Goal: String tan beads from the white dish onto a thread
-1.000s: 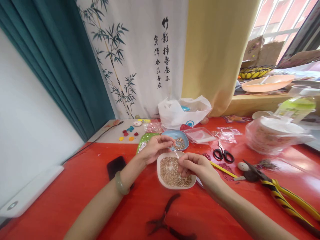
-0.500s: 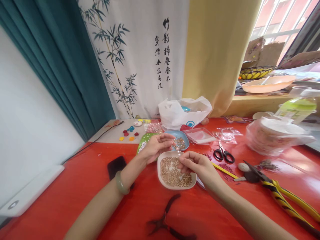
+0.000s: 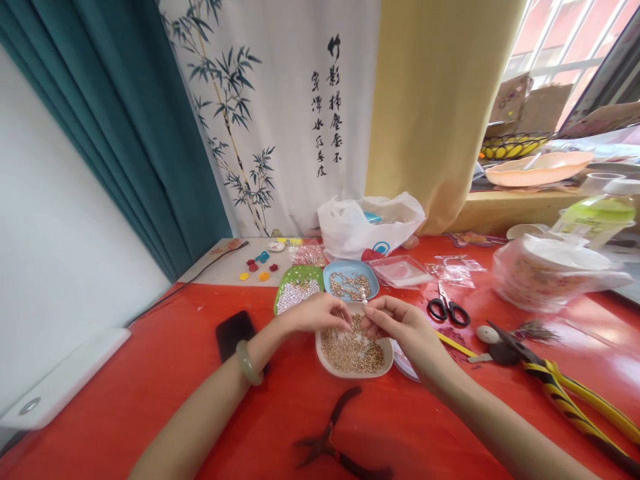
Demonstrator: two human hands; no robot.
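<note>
Both hands meet over a beige dish (image 3: 325,361) filled with small golden beads. My left hand (image 3: 315,313), a green bangle (image 3: 246,363) on its wrist, is pinched shut over the dish's far rim. My right hand (image 3: 400,323) is pinched on a short beaded pin (image 3: 363,302) with pale beads, held upright at its fingertips. The two pinches nearly touch. What the left fingers hold is too small to make out.
Behind the dish sit a blue dish (image 3: 350,279) of beads and a green dish (image 3: 299,287) of white beads. Dark pliers (image 3: 327,440) lie near me, a black phone (image 3: 233,330) to the left, scissors (image 3: 447,310) and yellow-handled cutters (image 3: 565,393) to the right. A white bag (image 3: 370,223) stands behind.
My left hand has dropped from above the blue dish down to the beige dish's rim, closing in on my right hand. The right hand has risen slightly with the pin.
</note>
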